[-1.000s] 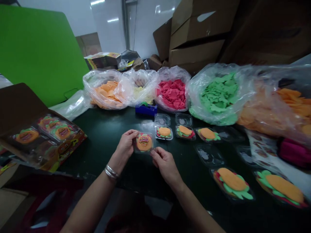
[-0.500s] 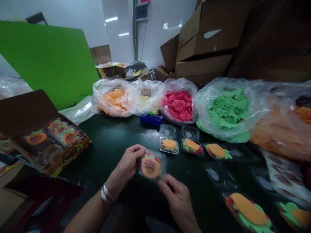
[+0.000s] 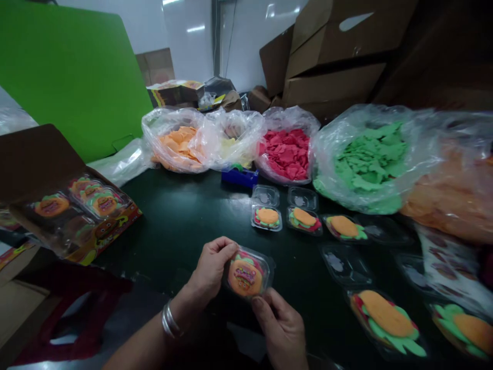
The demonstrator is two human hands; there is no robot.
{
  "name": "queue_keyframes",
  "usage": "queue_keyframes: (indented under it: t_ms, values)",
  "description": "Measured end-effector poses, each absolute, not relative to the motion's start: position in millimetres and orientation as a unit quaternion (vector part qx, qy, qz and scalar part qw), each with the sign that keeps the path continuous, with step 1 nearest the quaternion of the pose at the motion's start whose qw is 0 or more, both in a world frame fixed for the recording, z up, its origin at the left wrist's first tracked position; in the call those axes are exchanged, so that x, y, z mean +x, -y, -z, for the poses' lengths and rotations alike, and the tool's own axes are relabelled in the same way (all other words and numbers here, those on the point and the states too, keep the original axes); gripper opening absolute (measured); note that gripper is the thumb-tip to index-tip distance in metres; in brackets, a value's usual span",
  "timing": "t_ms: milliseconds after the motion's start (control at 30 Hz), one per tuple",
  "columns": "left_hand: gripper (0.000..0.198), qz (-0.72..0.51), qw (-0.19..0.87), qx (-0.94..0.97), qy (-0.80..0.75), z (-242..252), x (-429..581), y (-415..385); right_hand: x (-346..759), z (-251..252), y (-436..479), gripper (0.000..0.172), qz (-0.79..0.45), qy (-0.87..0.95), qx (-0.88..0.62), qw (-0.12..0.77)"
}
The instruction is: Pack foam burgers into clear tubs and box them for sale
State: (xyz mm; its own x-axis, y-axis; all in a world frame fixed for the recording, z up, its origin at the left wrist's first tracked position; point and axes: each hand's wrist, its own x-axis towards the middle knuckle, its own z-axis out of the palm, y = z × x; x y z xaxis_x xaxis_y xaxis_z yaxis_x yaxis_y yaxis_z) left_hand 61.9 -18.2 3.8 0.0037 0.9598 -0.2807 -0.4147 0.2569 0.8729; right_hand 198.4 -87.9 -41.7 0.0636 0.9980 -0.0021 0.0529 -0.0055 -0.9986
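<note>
A clear plastic clamshell box (image 3: 248, 272) is held tilted above the dark table, a burger-shaped piece with a printed label inside it. My left hand (image 3: 215, 264) pinches its upper left corner between thumb and fingers. At its lower right edge, my right hand (image 3: 279, 321) grips it with thumb and bent fingers. Beyond my hands lies an open clamshell (image 3: 267, 217) with an orange, green and red burger piece, and another such clamshell (image 3: 304, 220) stands beside it. Closer on the right is a larger-looking open clamshell (image 3: 387, 321) with the same kind of filling.
On the left, an open display box (image 3: 103, 226) contains several packed burgers. Along the back stand plastic bags of orange (image 3: 181, 144), red (image 3: 285, 154) and green (image 3: 370, 154) pieces. A blue tape dispenser (image 3: 239, 177) sits before them. A label sheet (image 3: 449, 262) lies at the right.
The clamshell has shifted slightly right and down in view, with both hands still on it. The camera view has tilted downward, so the background sits higher.
</note>
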Motion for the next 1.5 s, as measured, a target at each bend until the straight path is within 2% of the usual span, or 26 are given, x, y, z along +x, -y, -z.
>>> queue_keyframes:
  t_ms: [100,333,467,633,767,867,967,1067,1200,1400,1500]
  values:
    - [0.033,-0.515,0.654,0.294,-0.469,1,64,23,205,44,90,0.038,-0.461,0.511,-0.527,0.499]
    - [0.029,-0.408,0.764,0.294,-0.404,-11,49,17,214,37,95,0.029,-0.442,0.535,-0.515,0.504]
    - [0.026,-0.4,0.764,0.281,-0.42,-11,52,12,220,32,90,0.025,-0.465,0.537,-0.509,0.486]
    - [0.028,-0.389,0.761,0.28,-0.437,-9,64,1,236,48,81,0.031,-0.537,0.47,-0.509,0.48]
    - [0.032,-0.427,0.773,0.25,-0.398,-10,77,-5,246,53,75,0.034,-0.564,0.408,-0.488,0.526]
    - [0.033,-0.467,0.756,0.244,-0.388,-8,82,4,247,48,74,0.03,-0.576,0.364,-0.463,0.566]
    - [0.03,-0.449,0.742,0.297,-0.399,-5,80,19,243,44,76,0.029,-0.572,0.335,-0.447,0.6]
    - [0.029,-0.426,0.713,0.35,-0.434,-5,76,31,237,43,79,0.033,-0.571,0.32,-0.438,0.616]
    - [0.03,-0.413,0.703,0.367,-0.448,-8,76,37,227,41,83,0.029,-0.565,0.291,-0.431,0.641]
    - [0.027,-0.495,0.703,0.321,-0.398,-2,89,40,224,38,84,0.029,-0.54,0.279,-0.427,0.669]
    - [0.026,-0.51,0.7,0.321,-0.382,2,93,40,224,44,86,0.022,-0.542,0.292,-0.432,0.659]
